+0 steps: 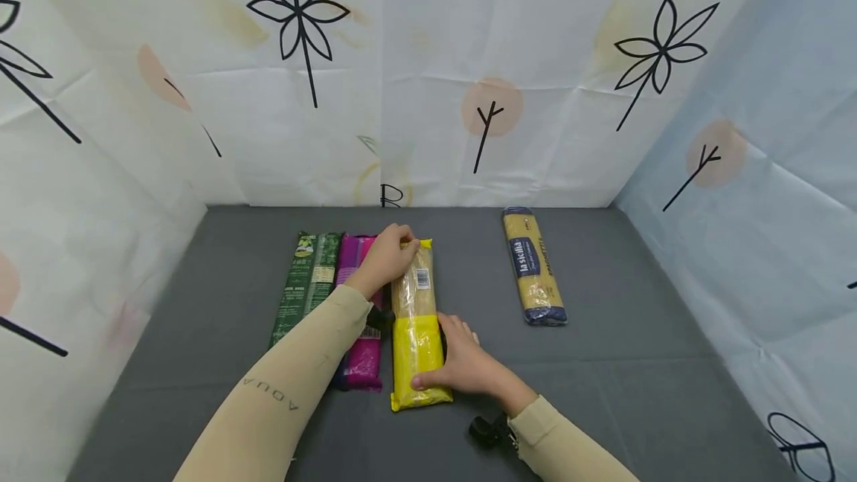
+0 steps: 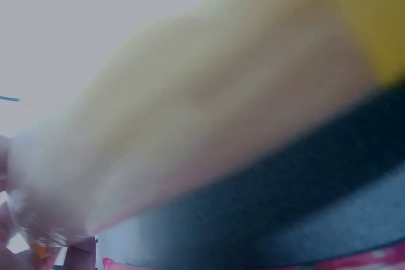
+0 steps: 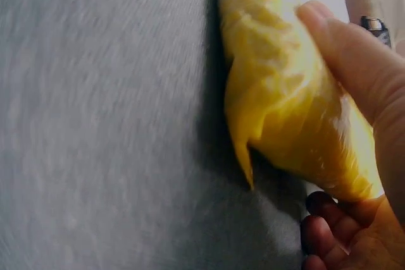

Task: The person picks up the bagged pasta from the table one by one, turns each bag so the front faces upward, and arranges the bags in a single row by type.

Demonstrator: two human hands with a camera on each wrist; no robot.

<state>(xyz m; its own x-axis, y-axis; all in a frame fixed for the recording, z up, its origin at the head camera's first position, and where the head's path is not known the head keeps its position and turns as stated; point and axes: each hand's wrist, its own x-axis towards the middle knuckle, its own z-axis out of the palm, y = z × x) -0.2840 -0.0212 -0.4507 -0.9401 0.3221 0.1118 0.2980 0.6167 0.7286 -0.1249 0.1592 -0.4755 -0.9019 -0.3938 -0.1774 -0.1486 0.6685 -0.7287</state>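
A yellow pasta packet [image 1: 415, 296] with a clear upper part and a barcode lies lengthwise on the grey table. My left hand [image 1: 388, 259] pinches its far end; in the left wrist view the packet is a large blur, with crinkled film [image 2: 54, 229] between the fingers at lower left. Lower down, my right hand [image 1: 465, 359] grips the packet's right side. In the right wrist view the right thumb [image 3: 348, 42] presses on top of the yellow wrapper [image 3: 285, 93], and the other fingers curl at its edge. Part of the far end is hidden behind the left hand.
Left of the yellow packet lie a magenta packet [image 1: 364, 363], partly under the left forearm, and a green packet [image 1: 304, 274]. A blue-and-gold La Sicilia pasta packet [image 1: 534, 266] lies apart at the right. Patterned cloth walls [image 1: 428, 43] enclose the grey table [image 1: 636, 393].
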